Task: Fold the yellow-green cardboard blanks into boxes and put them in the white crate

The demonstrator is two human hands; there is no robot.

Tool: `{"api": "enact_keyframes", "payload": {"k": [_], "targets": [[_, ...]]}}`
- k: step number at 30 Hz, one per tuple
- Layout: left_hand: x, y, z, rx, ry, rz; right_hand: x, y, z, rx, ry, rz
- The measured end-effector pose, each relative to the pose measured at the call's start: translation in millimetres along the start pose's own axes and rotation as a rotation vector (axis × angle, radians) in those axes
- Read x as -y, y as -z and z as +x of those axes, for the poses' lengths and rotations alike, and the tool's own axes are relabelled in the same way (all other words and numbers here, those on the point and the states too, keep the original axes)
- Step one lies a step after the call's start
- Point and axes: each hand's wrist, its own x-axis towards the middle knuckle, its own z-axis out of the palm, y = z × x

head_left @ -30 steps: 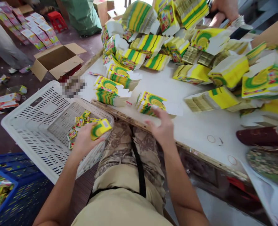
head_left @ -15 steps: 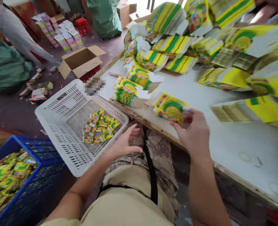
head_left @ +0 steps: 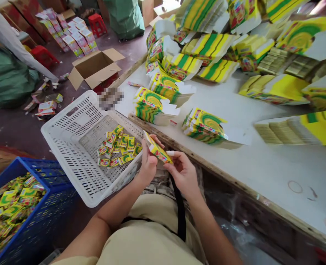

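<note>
Between my two hands, over my lap, is a small yellow and green printed carton, tilted and thin-looking. My left hand grips its left end, thumb on the near side. The fingers and thumb of my right hand pinch its right end. Just left of my hands, a white plastic basket holds several small yellow cartons on its floor. On the table beyond my right hand lies a stack of flat cartons in the same print, white flaps sticking out to the right.
Bundles of flat cartons cover the far side of the white table, whose wooden edge runs before me. A blue crate full of cartons stands at lower left. Beyond are an open cardboard box, green sacks and a person's leg.
My right hand has come from the stack on the table to my lap with a carton. My left hand, open before, has closed on that carton's other end.
</note>
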Motion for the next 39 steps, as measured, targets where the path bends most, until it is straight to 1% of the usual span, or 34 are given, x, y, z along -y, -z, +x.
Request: {"api": "enact_keyframes", "payload": {"k": [1, 4, 6, 9, 11, 13, 15, 16, 17, 18, 20, 21, 22, 24, 26, 27, 29, 31, 33, 35, 37, 39], "targets": [[3.6, 3.7, -3.4, 0.017, 0.012, 0.007, 1.0, 5.0, 0.0, -0.014, 0.017, -0.035], [7.3, 13.8, -8.3, -0.033, 0.040, 0.005, 4.0, 17.2, -2.1, -0.010, 0.075, -0.157], [-0.3, 22.8, -6.1, 0.019, 0.056, 0.057, 6.3, 24.4, -3.0, -0.008, 0.155, -0.252], [-27.0, 40.9, 1.7, 0.188, -0.040, 0.114, 11.4, 36.5, -1.7, -0.082, 0.368, -0.465], [-47.4, 51.2, 5.6, 0.302, -0.134, 0.235, 15.5, 42.6, -1.3, -0.093, 0.518, -0.664], [-60.5, 55.4, 5.7, 0.424, -0.191, 0.472, 19.1, 43.3, -3.5, -0.008, 0.645, -0.813], [-62.0, 53.1, 2.3, 0.582, -0.180, 0.709, 20.4, 37.8, -8.7, 0.115, 0.725, -0.854], [-58.9, 50.4, -0.1, 0.640, -0.155, 0.784, 19.7, 33.6, -11.7, 0.137, 0.743, -0.841], [-54.2, 47.3, -2.7, 0.663, -0.126, 0.832, 17.8, 29.0, -14.6, 0.113, 0.738, -0.810], [-49.0, 44.1, -5.4, 0.656, -0.103, 0.860, 14.8, 24.5, -16.9, 0.043, 0.699, -0.759], [-39.9, 38.5, -10.4, 0.580, -0.095, 0.882, 5.5, 16.6, -18.9, -0.155, 0.540, -0.597], [-36.9, 35.9, -12.6, 0.548, -0.110, 0.886, -0.4, 13.5, -18.3, -0.213, 0.435, -0.494], [-34.9, 33.3, -14.4, 0.552, -0.133, 0.886, -6.8, 10.9, -17.0, -0.208, 0.327, -0.387], [-32.9, 28.4, -17.1, 0.628, -0.194, 0.865, -19.6, 7.4, -12.9, -0.070, 0.165, -0.217], [-31.6, 24.4, -18.3, 0.695, -0.249, 0.843, -30.1, 6.1, -9.0, 0.073, 0.097, -0.126], [-30.9, 23.0, -18.5, 0.708, -0.264, 0.840, -34.0, 6.3, -7.6, 0.103, 0.084, -0.101], [-29.3, 21.9, -18.2, 0.684, -0.266, 0.855, -38.6, 8.2, -6.2, 0.109, 0.058, -0.066], [-27.9, 22.3, -17.6, 0.652, -0.255, 0.878, -39.6, 10.1, -6.3, 0.119, 0.023, -0.024], [-26.3, 23.5, -17.2, 0.631, -0.242, 0.886, -37.6, 9.9, -7.8, 0.114, 0.028, -0.022], [-23.1, 25.0, -16.6, 0.619, -0.189, 0.893, -33.0, 6.8, -10.6, 0.107, 0.086, -0.084], [-17.7, 26.9, -15.9, 0.614, -0.122, 0.902, -27.0, 2.1, -14.4, 0.112, 0.161, -0.203], [-10.8, 28.8, -15.5, 0.613, -0.123, 0.915, -21.1, -1.8, -17.9, 0.126, 0.231, -0.332]]}}
